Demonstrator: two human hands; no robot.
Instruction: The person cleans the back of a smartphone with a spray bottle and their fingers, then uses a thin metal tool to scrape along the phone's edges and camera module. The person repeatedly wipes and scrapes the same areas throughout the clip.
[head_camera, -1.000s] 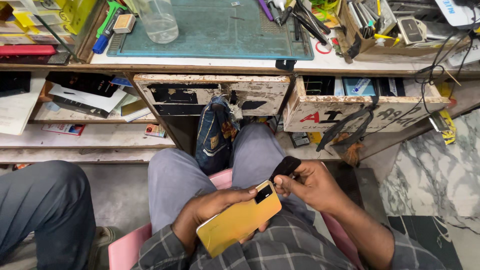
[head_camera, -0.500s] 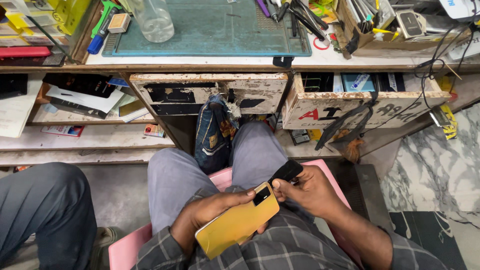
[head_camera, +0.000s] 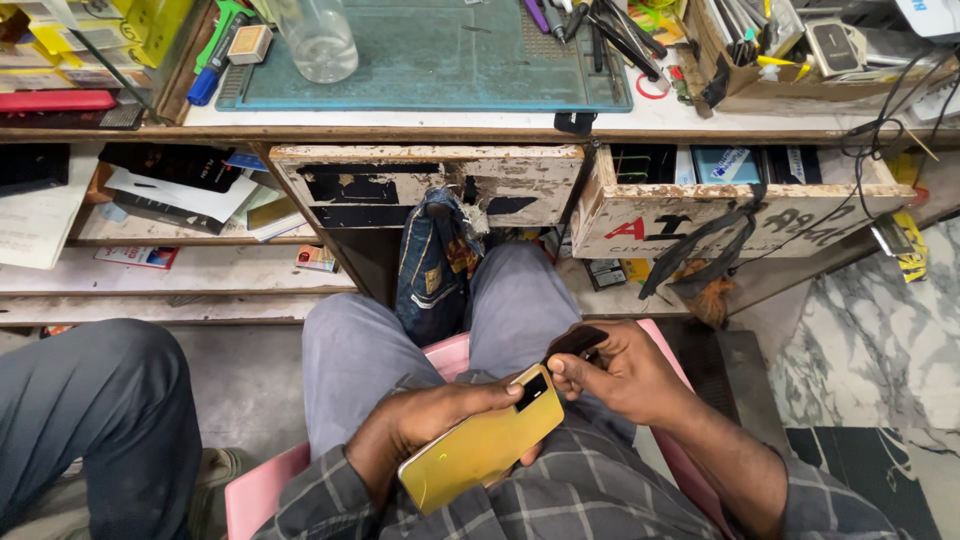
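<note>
Your left hand (head_camera: 425, 420) grips a flat gold rectangular phone (head_camera: 480, 445) over your lap, back up. Your right hand (head_camera: 620, 375), at the phone's two o'clock corner, pinches a small dark flat piece (head_camera: 575, 342), its fingertips meeting that corner.

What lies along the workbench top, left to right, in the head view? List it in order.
Red flat case → blue marker → clear bottle → green cutting mat → black pliers → cardboard tool box.
</note>
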